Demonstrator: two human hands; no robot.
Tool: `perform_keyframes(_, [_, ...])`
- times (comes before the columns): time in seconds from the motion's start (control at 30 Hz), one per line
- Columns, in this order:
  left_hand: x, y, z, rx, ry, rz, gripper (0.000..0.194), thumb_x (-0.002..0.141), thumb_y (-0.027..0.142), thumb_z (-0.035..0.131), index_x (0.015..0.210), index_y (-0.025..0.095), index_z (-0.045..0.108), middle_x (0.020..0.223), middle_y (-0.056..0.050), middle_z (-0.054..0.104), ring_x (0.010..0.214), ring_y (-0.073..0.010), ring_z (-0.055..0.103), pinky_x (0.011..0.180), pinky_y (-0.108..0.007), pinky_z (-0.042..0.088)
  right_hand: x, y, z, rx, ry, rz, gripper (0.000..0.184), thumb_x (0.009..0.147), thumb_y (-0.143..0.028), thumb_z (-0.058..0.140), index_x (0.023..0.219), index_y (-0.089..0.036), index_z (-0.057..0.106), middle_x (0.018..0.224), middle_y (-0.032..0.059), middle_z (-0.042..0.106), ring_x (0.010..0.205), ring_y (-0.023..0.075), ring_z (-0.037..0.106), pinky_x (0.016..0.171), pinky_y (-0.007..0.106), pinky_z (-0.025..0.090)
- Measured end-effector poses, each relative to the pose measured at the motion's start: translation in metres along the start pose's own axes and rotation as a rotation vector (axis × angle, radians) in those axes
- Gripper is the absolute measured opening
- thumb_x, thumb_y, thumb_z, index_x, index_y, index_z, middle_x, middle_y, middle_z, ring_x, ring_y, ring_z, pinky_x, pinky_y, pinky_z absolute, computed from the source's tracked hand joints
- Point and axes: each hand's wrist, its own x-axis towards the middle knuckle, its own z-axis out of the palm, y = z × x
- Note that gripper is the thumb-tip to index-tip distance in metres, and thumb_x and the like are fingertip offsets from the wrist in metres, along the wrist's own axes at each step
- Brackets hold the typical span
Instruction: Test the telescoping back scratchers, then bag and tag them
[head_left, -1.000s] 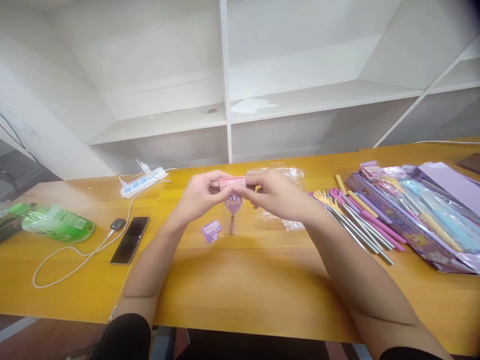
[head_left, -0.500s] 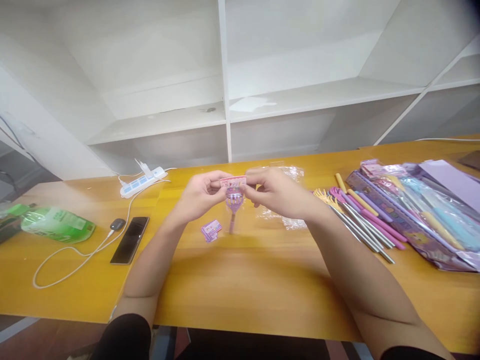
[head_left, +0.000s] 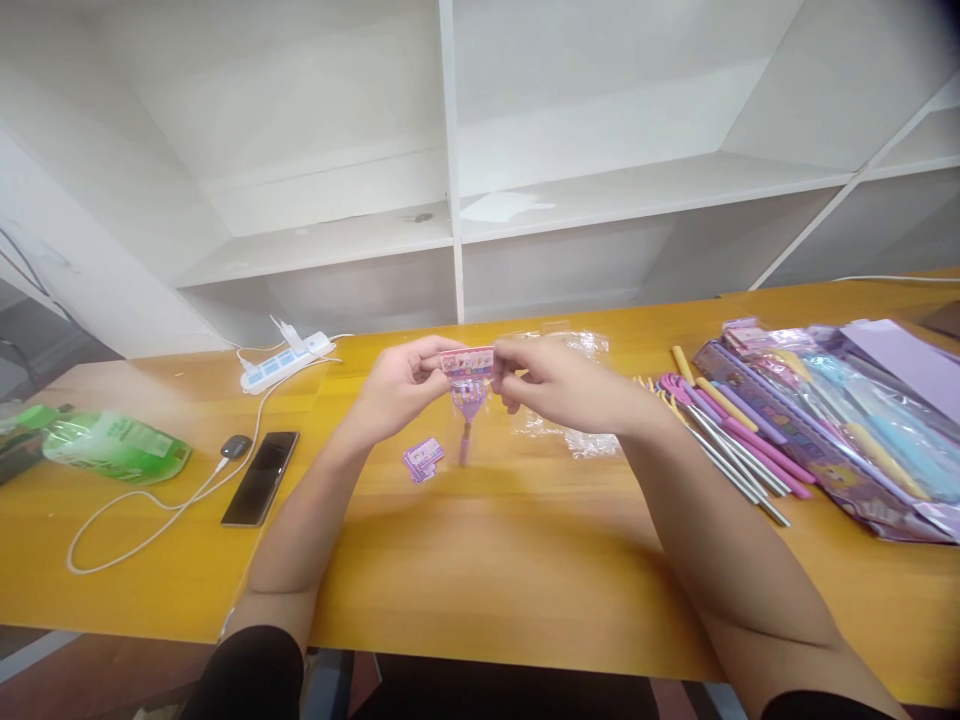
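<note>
A purple claw-headed back scratcher [head_left: 469, 402] hangs inside a clear plastic bag, its handle pointing toward me. Across the bag's top sits a printed pink and purple header card [head_left: 469, 364]. My left hand [head_left: 407, 388] pinches the card's left end between thumb and fingers. At the opposite end, the closed fingers of my right hand [head_left: 551, 385] grip the card. Below and left of the bag lies a small stack of similar purple cards [head_left: 424, 459]. Clear plastic bags [head_left: 592, 440] lie on the table behind my right hand.
To the right are back scratcher parts [head_left: 739, 450] with metal rods and coloured handles, beside a purple printed box [head_left: 825, 470] of bagged ones. A black phone [head_left: 260, 480], charging cable, green bottle [head_left: 120, 448] and power strip [head_left: 289, 362] are on the left. White shelving stands behind.
The header card has tilted so that more of its printed front faces me. My right thumb has moved off the card's front toward its right edge. The other objects stay put.
</note>
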Motion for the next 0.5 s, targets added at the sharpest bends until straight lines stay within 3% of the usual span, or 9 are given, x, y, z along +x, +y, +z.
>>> perform_keyframes(0.1, [0.001, 0.002, 0.0, 0.001, 0.036, 0.007, 0.03, 0.099, 0.033, 0.071, 0.124, 0.018, 0.08, 0.119, -0.008, 0.084, 0.107, -0.022, 0.081, 0.094, -0.029, 0.062, 0.004, 0.005, 0.002, -0.045, -0.14, -0.043, 0.011, 0.089, -0.02, 0.062, 0.099, -0.022, 0.066, 0.09, 0.0006, 0.073, 0.074, 0.0164, 0.063, 0.065, 0.03, 0.045])
perform_keyframes(0.2, [0.001, 0.003, -0.001, 0.014, 0.038, 0.012, 0.03, 0.101, 0.036, 0.07, 0.123, 0.017, 0.079, 0.118, -0.009, 0.084, 0.106, -0.022, 0.081, 0.093, -0.029, 0.062, 0.014, 0.015, 0.011, -0.062, -0.272, -0.033, 0.018, 0.094, -0.034, 0.069, 0.109, -0.022, 0.072, 0.102, 0.004, 0.077, 0.084, 0.0189, 0.068, 0.07, 0.031, 0.048])
perform_keyframes(0.4, [-0.001, 0.001, -0.001, 0.063, 0.084, 0.046, 0.026, 0.102, 0.03, 0.067, 0.124, 0.02, 0.077, 0.122, -0.008, 0.084, 0.114, -0.0233, 0.081, 0.096, -0.03, 0.063, 0.043, 0.046, 0.038, 0.105, -0.356, -0.073, 0.029, 0.092, -0.047, 0.076, 0.101, -0.019, 0.075, 0.104, 0.0057, 0.079, 0.09, 0.02, 0.07, 0.08, 0.032, 0.049])
perform_keyframes(0.5, [-0.001, 0.0, -0.004, 0.054, 0.126, 0.074, 0.035, 0.1, 0.026, 0.066, 0.135, 0.023, 0.071, 0.127, -0.008, 0.082, 0.125, -0.0248, 0.077, 0.104, -0.034, 0.062, 0.052, 0.057, 0.039, 0.16, -0.338, -0.078, 0.032, 0.091, -0.051, 0.077, 0.093, -0.019, 0.078, 0.1, 0.0061, 0.08, 0.092, 0.0214, 0.071, 0.084, 0.033, 0.049])
